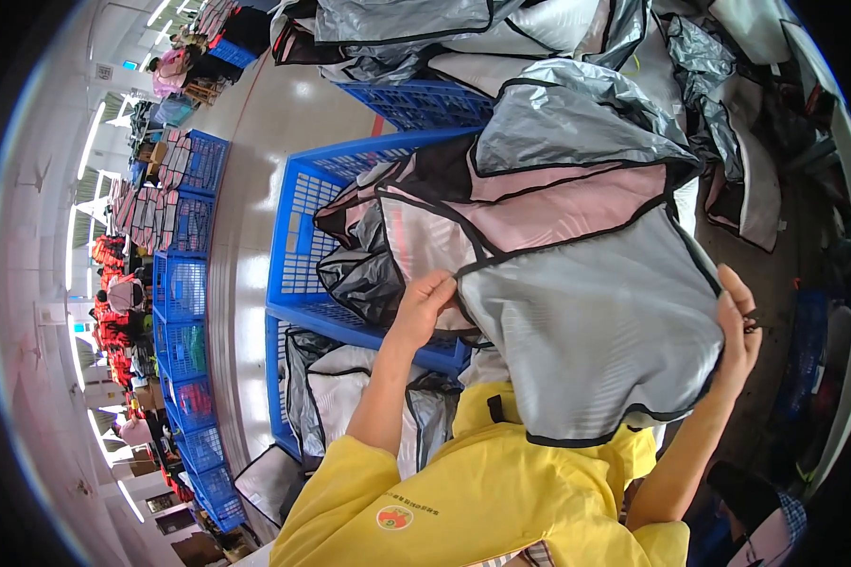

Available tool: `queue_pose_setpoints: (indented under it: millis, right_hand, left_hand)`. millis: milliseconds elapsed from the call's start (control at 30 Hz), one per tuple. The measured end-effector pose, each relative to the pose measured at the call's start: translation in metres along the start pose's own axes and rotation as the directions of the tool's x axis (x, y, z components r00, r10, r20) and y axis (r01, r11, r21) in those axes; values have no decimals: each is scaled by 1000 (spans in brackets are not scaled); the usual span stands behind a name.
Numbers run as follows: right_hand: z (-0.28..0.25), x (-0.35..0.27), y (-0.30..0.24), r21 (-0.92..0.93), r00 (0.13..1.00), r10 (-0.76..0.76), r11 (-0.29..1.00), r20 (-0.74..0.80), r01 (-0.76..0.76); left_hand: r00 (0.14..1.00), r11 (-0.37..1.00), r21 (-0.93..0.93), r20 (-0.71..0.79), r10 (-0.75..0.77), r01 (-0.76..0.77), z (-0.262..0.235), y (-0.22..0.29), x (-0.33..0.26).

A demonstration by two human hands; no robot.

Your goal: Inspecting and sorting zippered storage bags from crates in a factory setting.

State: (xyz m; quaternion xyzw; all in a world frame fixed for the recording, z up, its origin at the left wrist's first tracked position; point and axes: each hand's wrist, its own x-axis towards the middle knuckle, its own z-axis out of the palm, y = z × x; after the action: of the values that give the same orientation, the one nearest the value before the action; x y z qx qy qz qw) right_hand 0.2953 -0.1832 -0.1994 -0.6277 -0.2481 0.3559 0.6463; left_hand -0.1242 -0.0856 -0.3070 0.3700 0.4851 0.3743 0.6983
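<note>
my left hand (425, 307) and right hand (739, 326) pinch the gray cloth (596, 326) by its edges just right of the frame's middle; it looks light and floppy, so the black trim (569, 442) seems best to grab.

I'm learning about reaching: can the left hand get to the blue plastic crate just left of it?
Probably yes: the left hand is close to the blue plastic crate, whose near rim looks mostly uncovered, though the hand's grip on the grey fabric panel may need to loosen first.
</note>
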Motion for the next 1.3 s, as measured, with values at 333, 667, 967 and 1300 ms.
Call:
queue_pose_setpoints:
  millis: [333,667,967,1300]
  right_hand:
    - [-4,16,-19,-174,978,-206,965,-39,197]
    - [13,-47,-32,15,954,-134,991,269,135]
    - [26,-18,-32,-663,911,-361,635,200,397]
    - [85,-88,46,-565,741,-322,491,589,663]
  left_hand:
    - [983,697,695,82,165,-175,23,35,-19]
    - [858,422,851,62,510,-313,58,63,-12]
    - [881,242,882,303,363,-404,53,65,30]
    - [982,787,588,98,162,-188,37,31,51]
